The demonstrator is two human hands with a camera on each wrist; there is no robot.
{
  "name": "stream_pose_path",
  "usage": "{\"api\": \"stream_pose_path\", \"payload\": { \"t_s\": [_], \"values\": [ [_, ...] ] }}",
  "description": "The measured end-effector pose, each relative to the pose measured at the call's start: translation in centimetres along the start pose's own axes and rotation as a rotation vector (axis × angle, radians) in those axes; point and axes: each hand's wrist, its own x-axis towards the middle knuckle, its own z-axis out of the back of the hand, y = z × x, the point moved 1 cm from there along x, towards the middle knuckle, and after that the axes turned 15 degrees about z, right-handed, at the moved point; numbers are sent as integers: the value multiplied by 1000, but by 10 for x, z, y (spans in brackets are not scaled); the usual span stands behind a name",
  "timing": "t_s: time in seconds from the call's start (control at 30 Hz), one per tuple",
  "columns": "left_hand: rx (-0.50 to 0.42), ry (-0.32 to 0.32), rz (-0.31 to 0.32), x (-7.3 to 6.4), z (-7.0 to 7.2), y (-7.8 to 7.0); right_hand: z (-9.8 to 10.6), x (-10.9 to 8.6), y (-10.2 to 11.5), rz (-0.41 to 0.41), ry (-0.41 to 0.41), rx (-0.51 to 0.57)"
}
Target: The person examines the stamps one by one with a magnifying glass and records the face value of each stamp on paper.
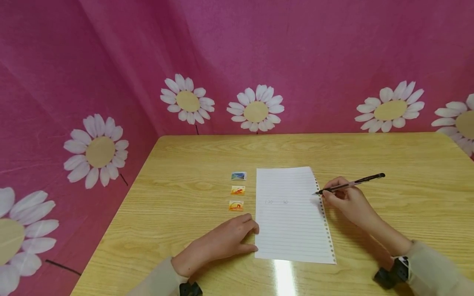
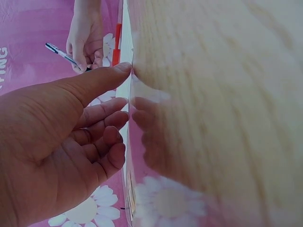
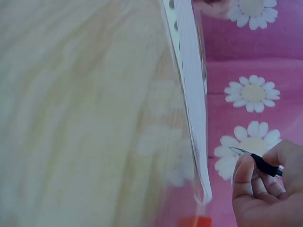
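Note:
A lined sheet of paper (image 1: 292, 230), punched with holes down its right side, lies on the table in the head view. Faint handwriting (image 1: 275, 202) marks its upper middle. My right hand (image 1: 348, 201) pinches a black-and-clear pen (image 1: 366, 178) near its tip, over the sheet's right edge; whether the tip touches the paper I cannot tell. The right wrist view shows the bare pen tip (image 3: 239, 151) beyond my fingertips. My left hand (image 1: 231, 236) rests at the sheet's left edge, fingers loosely bent with nothing gripped. Beyond it, three small stamp-like pictures lie in a column: blue-green (image 1: 238, 176), orange-red (image 1: 238, 190), yellow-red (image 1: 236, 206).
The wooden table (image 1: 185, 176) has a glossy surface with a bright reflection near the front. Behind and to the left hangs a pink cloth (image 1: 296, 49) with large white daisies. A red-orange piece (image 2: 116, 45) shows past the table edge in the left wrist view; its kind is unclear.

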Motion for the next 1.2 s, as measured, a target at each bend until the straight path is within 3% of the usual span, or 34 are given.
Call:
{"api": "stream_pose_path", "payload": {
  "t_s": [0.13,0.37,0.67,1.2],
  "values": [
    [-3,1,-1,0,0,0,-9,4,-2,-24,6,38],
    [-3,2,-9,1,0,1,-20,5,-5,-65,27,-3],
    [8,-7,-12,1,0,2,-29,7,-6,-141,71,82],
    [23,0,0,1,-1,1,-32,5,-6,-151,82,53]
  ]
}}
